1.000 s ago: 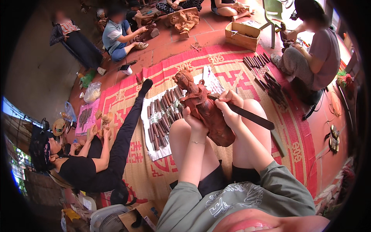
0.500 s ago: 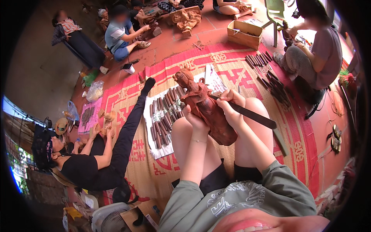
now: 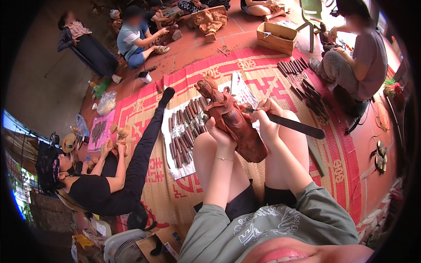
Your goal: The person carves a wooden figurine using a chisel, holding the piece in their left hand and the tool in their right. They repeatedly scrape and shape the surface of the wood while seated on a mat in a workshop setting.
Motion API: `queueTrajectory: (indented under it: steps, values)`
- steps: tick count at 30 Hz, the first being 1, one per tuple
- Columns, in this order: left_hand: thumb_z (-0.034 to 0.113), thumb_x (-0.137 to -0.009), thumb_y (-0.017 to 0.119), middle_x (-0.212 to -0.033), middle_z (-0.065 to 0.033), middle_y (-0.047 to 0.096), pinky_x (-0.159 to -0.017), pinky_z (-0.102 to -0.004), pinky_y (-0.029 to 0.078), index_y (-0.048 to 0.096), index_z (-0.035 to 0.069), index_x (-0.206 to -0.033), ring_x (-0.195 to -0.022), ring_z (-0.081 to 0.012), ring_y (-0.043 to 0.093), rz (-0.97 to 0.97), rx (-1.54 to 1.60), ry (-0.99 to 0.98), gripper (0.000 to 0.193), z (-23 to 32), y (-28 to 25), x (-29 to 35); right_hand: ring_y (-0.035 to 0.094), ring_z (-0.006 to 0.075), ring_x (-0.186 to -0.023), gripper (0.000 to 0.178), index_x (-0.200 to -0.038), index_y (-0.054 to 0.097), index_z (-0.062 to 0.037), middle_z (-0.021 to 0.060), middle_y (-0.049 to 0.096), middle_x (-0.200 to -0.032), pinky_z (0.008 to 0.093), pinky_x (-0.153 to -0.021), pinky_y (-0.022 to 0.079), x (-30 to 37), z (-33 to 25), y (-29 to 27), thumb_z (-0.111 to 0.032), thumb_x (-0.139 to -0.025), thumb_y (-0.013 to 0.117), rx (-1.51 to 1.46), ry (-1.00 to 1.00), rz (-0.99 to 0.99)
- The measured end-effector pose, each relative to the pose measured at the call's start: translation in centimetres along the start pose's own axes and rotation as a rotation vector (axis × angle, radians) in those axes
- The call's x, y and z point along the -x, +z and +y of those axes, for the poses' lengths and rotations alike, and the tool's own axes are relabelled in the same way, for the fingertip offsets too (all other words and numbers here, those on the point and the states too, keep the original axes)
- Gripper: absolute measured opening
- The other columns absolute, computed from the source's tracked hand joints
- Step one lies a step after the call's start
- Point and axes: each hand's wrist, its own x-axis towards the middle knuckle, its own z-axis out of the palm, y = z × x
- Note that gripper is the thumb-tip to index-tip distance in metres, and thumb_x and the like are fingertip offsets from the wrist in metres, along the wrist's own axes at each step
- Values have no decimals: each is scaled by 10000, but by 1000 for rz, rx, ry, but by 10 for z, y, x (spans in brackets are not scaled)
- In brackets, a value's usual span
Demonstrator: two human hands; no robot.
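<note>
A reddish-brown carved wooden figurine [image 3: 240, 128] is held tilted over my lap, its narrow carved top pointing to the far left. My left hand [image 3: 220, 133] is closed round its left side. In my right hand [image 3: 267, 117] is a long, flat, dark file [image 3: 300, 127]; its rounded end sticks out to the right. The file's other end meets the figurine's right side, where my fingers partly hide it. Beyond my left knee, several wood-handled carving tools [image 3: 186, 127] lie in rows on a white cloth [image 3: 180, 172].
A patterned red-and-straw mat [image 3: 175, 206] spreads under me. More carving tools [image 3: 309, 94] lie to the right, near a seated person [image 3: 368, 61]. On the left, another person [image 3: 94, 188] sits with one leg stretched toward the cloth. A cardboard box [image 3: 276, 39] stands at the back.
My right hand and the file have shifted slightly to the right along the figurine's side. The figurine has tilted a little; my left hand keeps its grip.
</note>
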Motion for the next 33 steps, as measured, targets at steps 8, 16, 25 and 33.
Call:
queueTrajectory:
  steps: [8, 16, 25, 33]
  values:
    - [619, -743, 465, -932, -172, 563, -731, -473, 476, 459, 20, -1172, -798, -344, 565, 276, 85, 61, 737, 5, -17, -6, 491, 53, -636, 175, -698, 456, -19, 20, 530, -709, 201, -569, 387, -6, -14, 1, 49, -733, 613, 22, 94, 1]
    - [616, -764, 446, -927, -148, 539, -770, -461, 454, 514, 60, -1095, -827, -304, 532, 517, 166, 151, 650, 5, -29, -15, 554, 82, -731, 122, -818, 516, 42, 79, 609, -803, 221, -665, 445, -7, -6, -8, 29, -705, 560, 60, 171, -330]
    - [593, -788, 431, -946, -129, 527, -748, -467, 462, 485, 89, -1125, -838, -313, 518, 582, 50, 189, 609, 6, -19, -13, 558, 85, -658, 106, -799, 504, 14, 99, 624, -769, 228, -586, 460, -4, -7, -3, 14, -706, 555, 5, 210, -378]
    - [620, -780, 389, -973, -127, 542, -736, -494, 466, 467, 42, -1145, -846, -318, 546, 233, 242, 102, 688, 1, -25, -12, 583, 93, -682, 132, -754, 501, 16, 99, 624, -806, 219, -595, 465, -2, -18, 5, 0, -751, 632, 337, 104, -598]
